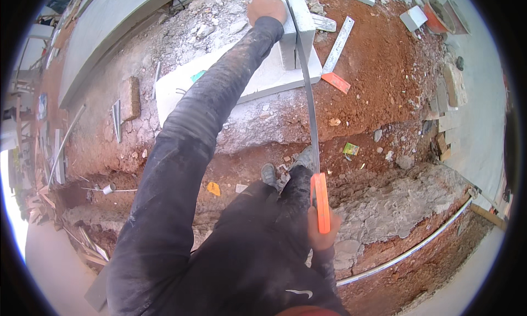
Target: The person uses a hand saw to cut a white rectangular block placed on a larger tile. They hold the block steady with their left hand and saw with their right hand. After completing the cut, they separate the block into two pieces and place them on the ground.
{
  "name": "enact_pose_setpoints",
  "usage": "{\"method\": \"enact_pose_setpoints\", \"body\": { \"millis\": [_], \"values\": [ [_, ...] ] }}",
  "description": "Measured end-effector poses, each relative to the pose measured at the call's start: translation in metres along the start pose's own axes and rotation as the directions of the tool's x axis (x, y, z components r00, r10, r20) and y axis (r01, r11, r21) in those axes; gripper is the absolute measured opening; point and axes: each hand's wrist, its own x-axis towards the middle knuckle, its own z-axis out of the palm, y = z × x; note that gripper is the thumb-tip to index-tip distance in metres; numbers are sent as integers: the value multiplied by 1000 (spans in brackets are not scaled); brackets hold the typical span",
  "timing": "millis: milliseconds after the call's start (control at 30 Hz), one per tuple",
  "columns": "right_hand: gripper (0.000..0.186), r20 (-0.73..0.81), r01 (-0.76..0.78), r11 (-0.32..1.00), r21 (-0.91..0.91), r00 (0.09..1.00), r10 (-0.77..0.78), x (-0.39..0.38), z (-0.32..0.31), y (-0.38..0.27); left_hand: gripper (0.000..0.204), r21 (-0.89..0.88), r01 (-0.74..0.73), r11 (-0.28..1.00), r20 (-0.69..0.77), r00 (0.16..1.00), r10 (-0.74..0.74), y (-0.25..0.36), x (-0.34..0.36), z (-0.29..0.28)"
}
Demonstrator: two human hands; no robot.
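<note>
My left hand (267,8) presses on the top of a white building block (304,28), its fingers curled over and partly hidden. In my right hand (324,231), low near my leg, is the orange handle of a handsaw (311,110). The saw's long metal blade runs up and away from me into a narrow cut line along the block. Under the block lies a wider white slab (258,85), with a small green piece (197,75) on it. Just right of the block, a try square (336,55) with an orange stock rests on the red soil.
My feet stand in a dirt trench, near a small green packet (351,148) and a yellow scrap (213,188). A pale pipe (406,257) curves along the lower right. Orange buckets (437,17) stand far right; a brick (130,99) and a long grey slab (110,33) lie left.
</note>
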Motion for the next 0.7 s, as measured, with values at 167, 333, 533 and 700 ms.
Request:
{"method": "enact_pose_setpoints", "body": {
  "millis": [167, 333, 533, 700],
  "values": [
    [15, 49, 93, 984, 150, 994, -101, 123, 36, 1, 39, -7, -39, 999, -4, 999, 39, 2, 1, 6],
    [19, 88, -20, 976, 216, 996, 1, 120, 38, -10, 42, -23, -27, 999, -11, 1000, 27, 0, -2, 6],
    [15, 61, -46, 991, 125, 997, 38, 28, 12, 5, 37, -1, -56, 998, -55, 997, 56, 1, -7, 10],
    [18, 90, 79, 987, 141, 992, -92, 161, 38, -8, 34, -38, 53, 998, 57, 997, -51, 6, 8, -5]
  ]
}}
